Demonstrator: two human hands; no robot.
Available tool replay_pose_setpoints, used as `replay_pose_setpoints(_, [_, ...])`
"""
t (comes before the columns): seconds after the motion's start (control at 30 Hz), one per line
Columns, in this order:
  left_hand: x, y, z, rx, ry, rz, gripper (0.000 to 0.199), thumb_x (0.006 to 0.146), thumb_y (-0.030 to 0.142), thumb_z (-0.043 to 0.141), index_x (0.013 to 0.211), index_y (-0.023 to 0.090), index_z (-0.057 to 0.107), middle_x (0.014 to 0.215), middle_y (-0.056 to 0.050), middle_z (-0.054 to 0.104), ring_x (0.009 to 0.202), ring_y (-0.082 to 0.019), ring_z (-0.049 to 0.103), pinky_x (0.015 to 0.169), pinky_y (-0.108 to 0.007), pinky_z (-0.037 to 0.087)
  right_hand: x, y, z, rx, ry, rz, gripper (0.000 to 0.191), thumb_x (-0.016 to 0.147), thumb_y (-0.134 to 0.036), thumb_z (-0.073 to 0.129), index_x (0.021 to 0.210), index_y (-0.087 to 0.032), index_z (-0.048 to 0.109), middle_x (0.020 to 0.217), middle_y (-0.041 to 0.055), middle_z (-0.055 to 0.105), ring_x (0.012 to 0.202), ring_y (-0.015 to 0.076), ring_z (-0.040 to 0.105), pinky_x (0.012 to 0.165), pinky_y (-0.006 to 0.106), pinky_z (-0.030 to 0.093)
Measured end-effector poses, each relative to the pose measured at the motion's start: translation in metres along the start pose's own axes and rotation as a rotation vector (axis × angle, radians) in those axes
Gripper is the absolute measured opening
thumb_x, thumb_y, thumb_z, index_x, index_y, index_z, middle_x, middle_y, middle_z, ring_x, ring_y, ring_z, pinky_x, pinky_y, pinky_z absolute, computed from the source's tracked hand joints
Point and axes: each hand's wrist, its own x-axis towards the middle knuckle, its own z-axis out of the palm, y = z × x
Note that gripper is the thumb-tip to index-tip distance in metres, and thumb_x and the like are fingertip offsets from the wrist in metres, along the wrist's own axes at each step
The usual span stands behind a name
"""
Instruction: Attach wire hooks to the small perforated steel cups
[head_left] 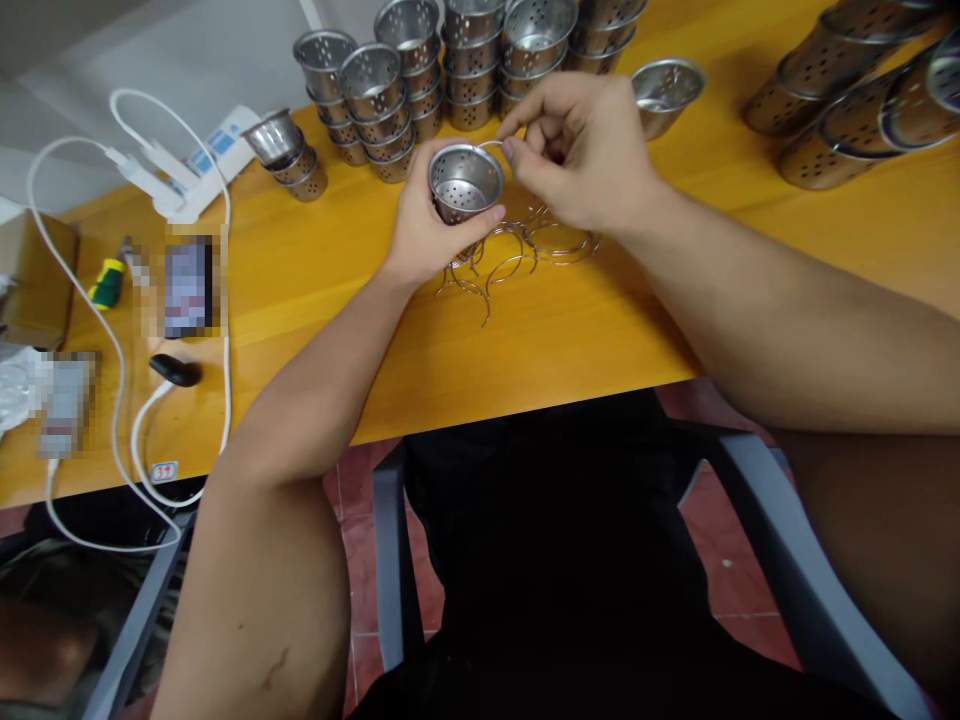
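L hand: is curling part-closed round a small metal cup, thumb pressing nr the rim on the R side.
Small metal cup: is sitting in the L hand, in front of the stacks, mouth facing up, holes showing inside; from here I'm not able to tell if its base is touching the desk.
R hand: is pinching a thin wire btw thumb & forefinger, other fingers curling in.
Thin wire: is reaching from the R hand's fingertips to the cup's rim; too small to tell if it's hooking in.
Loose wires: are lying in a curly tangle on the desk, just below both hands.
Stacked cups: are standing in several piles behind the hands.
Single cup: is standing just beyond the R hand, partly hidden by it.
Far-R stacks: are lying over on the desk, well apart from the hands.
Short stack: is standing nr the power strip, top cup tilting.
Phone: is lying L of the L arm, nr a green-yellow handle, blurred.
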Motion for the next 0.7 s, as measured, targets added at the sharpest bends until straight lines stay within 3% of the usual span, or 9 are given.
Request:
replay_pose_setpoints(0.1, [-0.001, 0.001, 0.000, 0.012, -0.004, 0.034, 0.064, 0.080, 0.057, 0.092, 0.130, 0.047, 0.053, 0.128, 0.000, 0.071, 0.124, -0.030, 0.069, 0.102, -0.050, 0.057, 0.000, 0.000, 0.000, 0.001, -0.003, 0.010, 0.010, 0.098, -0.027, 0.086, 0.101, -0.027, 0.076, 0.065, -0.0023, 0.053, 0.052, 0.0126, 0.042, 0.049, 0.031, 0.030])
replay_pose_setpoints(0.33, [0.000, 0.002, 0.003, -0.042, 0.003, -0.028, 0.075, 0.075, 0.070, 0.094, 0.127, 0.037, 0.052, 0.123, -0.003, 0.071, 0.115, -0.028, 0.072, 0.097, -0.043, 0.056, 0.000, 0.001, 0.001, 0.031, -0.012, -0.011, 0.011, 0.097, -0.018, 0.083, 0.101, -0.025, 0.075, 0.066, -0.0022, 0.052, 0.052, 0.0121, 0.041, 0.049, 0.030, 0.029])
replay_pose_setpoints(0.7, [0.000, 0.011, 0.002, -0.063, -0.003, -0.002, 0.078, 0.071, 0.070, 0.098, 0.129, 0.041, 0.055, 0.125, -0.002, 0.072, 0.114, -0.028, 0.073, 0.099, -0.046, 0.062, -0.002, -0.004, 0.005, -0.027, -0.035, -0.012, 0.015, 0.096, -0.008, 0.076, 0.099, -0.022, 0.072, 0.065, -0.0037, 0.051, 0.051, 0.0107, 0.039, 0.048, 0.027, 0.028])
